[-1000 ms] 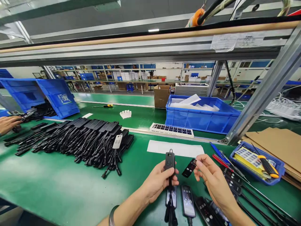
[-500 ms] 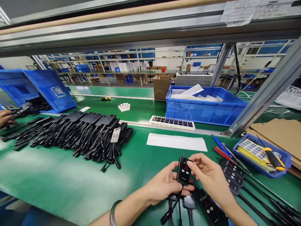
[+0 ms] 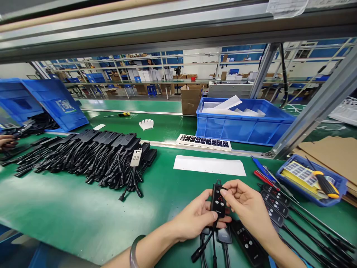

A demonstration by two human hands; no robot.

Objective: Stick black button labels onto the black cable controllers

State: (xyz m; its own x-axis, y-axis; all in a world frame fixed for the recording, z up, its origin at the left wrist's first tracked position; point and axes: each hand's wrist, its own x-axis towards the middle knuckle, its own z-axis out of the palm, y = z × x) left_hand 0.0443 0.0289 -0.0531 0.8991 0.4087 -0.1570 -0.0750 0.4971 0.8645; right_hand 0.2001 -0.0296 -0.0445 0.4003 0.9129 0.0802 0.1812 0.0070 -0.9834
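Note:
My left hand [image 3: 195, 217] grips a small black controller unit [image 3: 218, 200] with cables hanging from its lower end. My right hand [image 3: 247, 208] has its fingertips pinched on the top face of the same controller, where a dark label with red digits sits. Just below my hands lie more black controllers [image 3: 247, 242] with their cables on the green bench mat [image 3: 69, 219]. A row of finished controllers [image 3: 275, 204] lies to the right of my right hand.
A large pile of black cabled controllers [image 3: 89, 158] lies at left. A label sheet [image 3: 204, 142], a white paper strip [image 3: 209, 165], a blue bin [image 3: 242, 126], a small blue tray with a screwdriver [image 3: 309, 178] and a co-worker's hand [image 3: 7, 141] are around.
My right hand brought the dark label onto the controller held in my left hand; both hands now meet on it. The view tilted down slightly.

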